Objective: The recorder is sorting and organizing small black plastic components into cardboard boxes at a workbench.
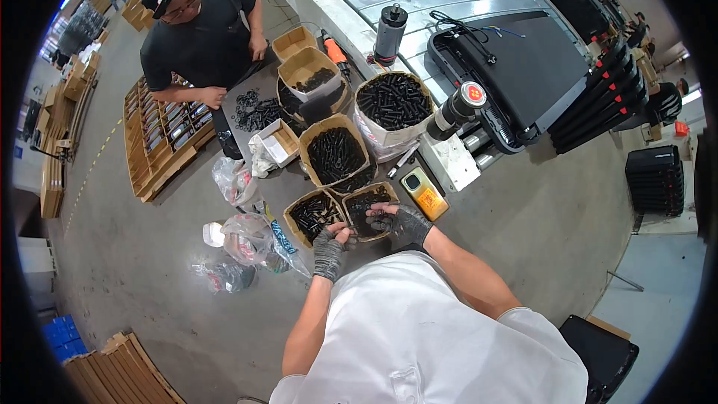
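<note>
My left hand (330,251), in a grey fingerless glove, is at the near right edge of a cardboard box of black screws (313,215). Its thumb and fingertips are pinched together; whatever they hold is too small to make out. Over the neighbouring box of small black parts (366,208) is my right hand (404,223), also gloved, with its fingers curled in. I cannot tell what, if anything, is between those fingertips. Just beyond, a taller cardboard box (333,151) is full of black bolt-like pieces.
A phone (424,193) lies right of the boxes. Behind stand a large white sack (394,108) of black parts and a cordless screwdriver (458,110). Plastic bags (250,239) hang at the left. Across the table a co-worker (198,37) stands by loose black parts (256,111).
</note>
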Demonstrator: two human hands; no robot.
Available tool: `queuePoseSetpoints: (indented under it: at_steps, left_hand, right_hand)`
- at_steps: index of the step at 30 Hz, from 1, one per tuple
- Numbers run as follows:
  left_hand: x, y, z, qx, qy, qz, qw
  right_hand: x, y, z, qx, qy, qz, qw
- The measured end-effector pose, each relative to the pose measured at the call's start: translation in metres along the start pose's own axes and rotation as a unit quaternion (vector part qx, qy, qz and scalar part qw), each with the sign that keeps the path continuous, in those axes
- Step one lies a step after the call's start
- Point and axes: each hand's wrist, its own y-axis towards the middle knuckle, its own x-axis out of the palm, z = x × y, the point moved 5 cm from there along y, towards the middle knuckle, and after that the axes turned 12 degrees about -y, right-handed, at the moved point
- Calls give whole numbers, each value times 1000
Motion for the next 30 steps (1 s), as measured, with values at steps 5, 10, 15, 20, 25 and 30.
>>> queuePoseSetpoints:
  at_steps: [5,10,15,20,25,30]
  left_hand:
    - [0,0,3,-1,6,-3,1000]
    - [8,-2,7,-11,-58,-9,998]
    - [12,9,8,14,-53,-23,998]
    - [22,10,13,28,-41,-35,998]
    - [28,9,14,27,-44,-28,998]
    - [38,5,21,43,-25,-21,999]
  right_hand:
    - [16,-10,-15,-33,-36,-62,997]
    - [28,-16,-19,-43,-126,-71,989]
    - [27,-18,-19,-46,-182,20,982]
    - [30,-18,-19,-61,-211,52,974]
    - [30,-18,-20,-77,-248,68,963]
    - [28,-15,-15,-73,-290,61,952]
